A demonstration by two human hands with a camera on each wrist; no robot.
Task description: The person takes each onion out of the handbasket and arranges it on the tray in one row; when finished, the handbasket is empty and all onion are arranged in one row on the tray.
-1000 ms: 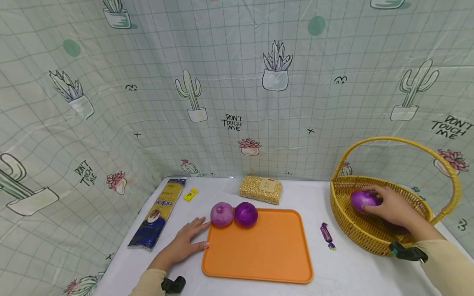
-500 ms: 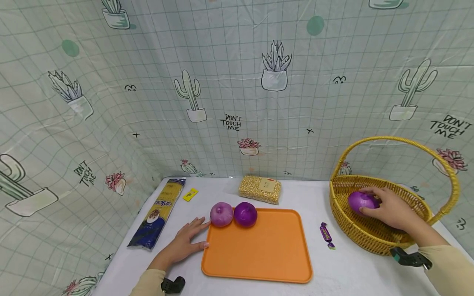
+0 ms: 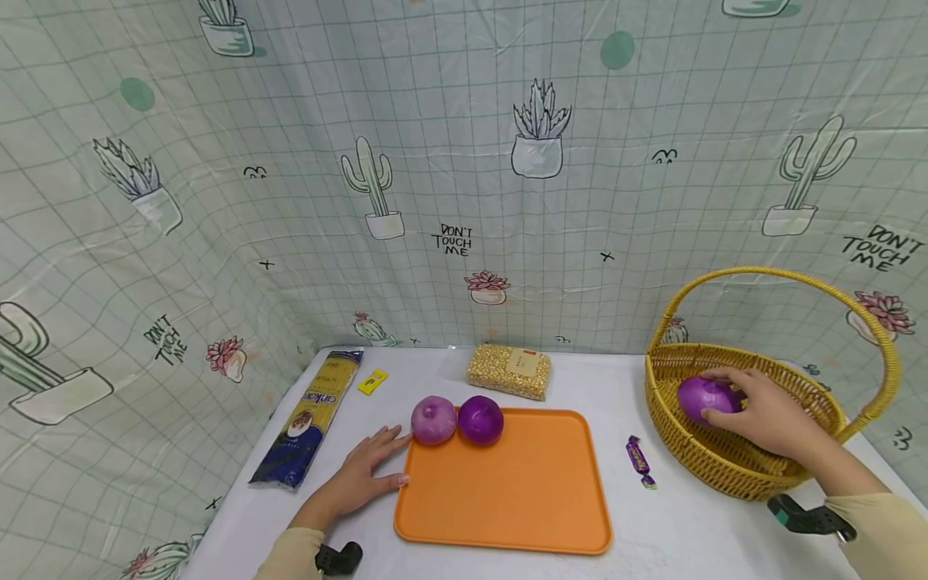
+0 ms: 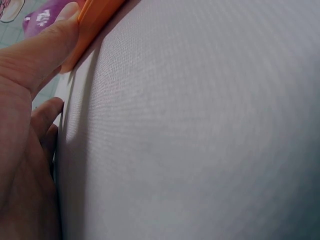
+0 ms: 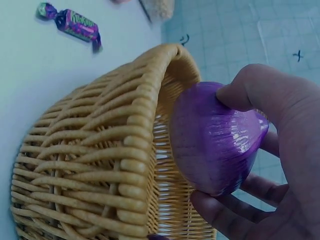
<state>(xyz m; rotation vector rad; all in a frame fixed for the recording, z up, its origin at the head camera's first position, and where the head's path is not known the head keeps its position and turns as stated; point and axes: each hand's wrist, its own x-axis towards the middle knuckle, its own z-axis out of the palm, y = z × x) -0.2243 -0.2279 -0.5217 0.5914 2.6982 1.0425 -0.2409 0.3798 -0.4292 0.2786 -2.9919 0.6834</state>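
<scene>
My right hand (image 3: 772, 412) grips a purple onion (image 5: 215, 137), thumb on one side and fingers curled round the other. In the right wrist view the onion is at the rim of the yellow wicker basket (image 5: 100, 165); in the head view it overlaps the basket's inside. My left hand (image 3: 370, 471) rests with fingers spread at the left edge of the orange tray (image 3: 507, 491). Its thumb touches the tray's rim. A lighter purple onion (image 3: 434, 420) and a darker one (image 3: 482, 420) sit side by side at the tray's far left corner.
A purple-wrapped candy (image 3: 641, 462) lies between tray and basket. Behind the tray is a bag of corn kernels (image 3: 510, 371). At the left lie a blue-and-yellow pasta packet (image 3: 308, 419) and a small yellow packet (image 3: 373, 382). The basket's tall handle (image 3: 783, 275) arches over it.
My right hand has shifted the gripped onion slightly left and down within the basket's outline. The left hand and the things on the table stay put.
</scene>
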